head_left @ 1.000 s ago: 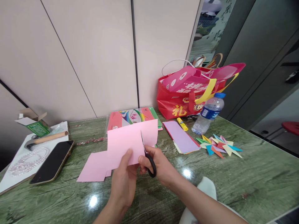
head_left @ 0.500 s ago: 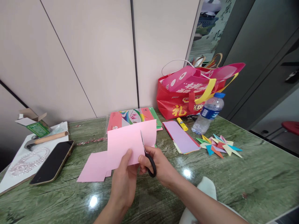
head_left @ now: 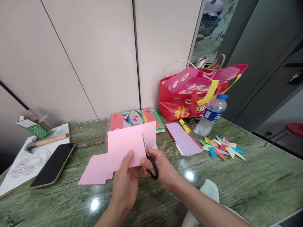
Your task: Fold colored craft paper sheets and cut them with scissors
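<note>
A pink sheet of paper (head_left: 124, 146) is pinched near its lower edge by my left hand (head_left: 126, 183), thumb in front. My right hand (head_left: 158, 165) grips black-handled scissors (head_left: 153, 167), whose blade lies across the sheet, pointing up and away. To the right of the blade a strip of the sheet is partly cut and bends back. Other pink paper pieces (head_left: 93, 170) lie on the green table (head_left: 236, 189), left of my hands. Behind the held sheet sits a packet of coloured paper (head_left: 134, 118) with a printed cover.
Right of my hands are lilac paper strips (head_left: 186, 138), a yellow glue stick (head_left: 184, 125), a water bottle (head_left: 210, 116) and folded paper pieces (head_left: 222, 147). A red bag (head_left: 184, 97) stands behind. At left are a phone (head_left: 53, 165), a hammer (head_left: 47, 142), beads (head_left: 30, 164) and a small box (head_left: 38, 127).
The sheet has shifted slightly left, and its right strip bends back more beside the blade. Both hands stay almost in place.
</note>
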### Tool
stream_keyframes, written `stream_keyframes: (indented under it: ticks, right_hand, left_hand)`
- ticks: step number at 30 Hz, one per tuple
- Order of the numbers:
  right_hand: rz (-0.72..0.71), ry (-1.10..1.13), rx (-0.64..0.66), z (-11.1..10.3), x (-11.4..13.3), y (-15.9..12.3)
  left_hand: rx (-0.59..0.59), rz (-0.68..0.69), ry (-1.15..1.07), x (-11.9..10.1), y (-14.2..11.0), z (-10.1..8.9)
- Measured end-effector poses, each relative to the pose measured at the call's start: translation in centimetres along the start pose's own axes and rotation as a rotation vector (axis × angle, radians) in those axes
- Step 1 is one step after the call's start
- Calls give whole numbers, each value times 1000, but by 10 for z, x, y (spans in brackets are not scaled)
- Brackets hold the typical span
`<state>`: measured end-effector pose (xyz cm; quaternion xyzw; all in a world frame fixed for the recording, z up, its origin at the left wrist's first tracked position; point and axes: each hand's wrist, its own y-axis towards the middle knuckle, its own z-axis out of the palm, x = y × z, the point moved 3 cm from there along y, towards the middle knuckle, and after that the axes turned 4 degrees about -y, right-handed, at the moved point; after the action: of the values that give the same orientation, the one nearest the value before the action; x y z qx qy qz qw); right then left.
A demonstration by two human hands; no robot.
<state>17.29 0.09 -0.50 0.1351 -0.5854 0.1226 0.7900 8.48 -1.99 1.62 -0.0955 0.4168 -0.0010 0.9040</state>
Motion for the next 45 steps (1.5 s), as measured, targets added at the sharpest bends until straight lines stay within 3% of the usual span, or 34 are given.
stream_keyframes:
  ticks: [21,45]
  right_hand:
    - [-13,16,4,-1,-1,0]
    - [-4,36,-29,0,-1,-1]
  left_hand:
    - [-47,20,-74,0,2,-1]
    - [-21,13,-92,1,3,0]
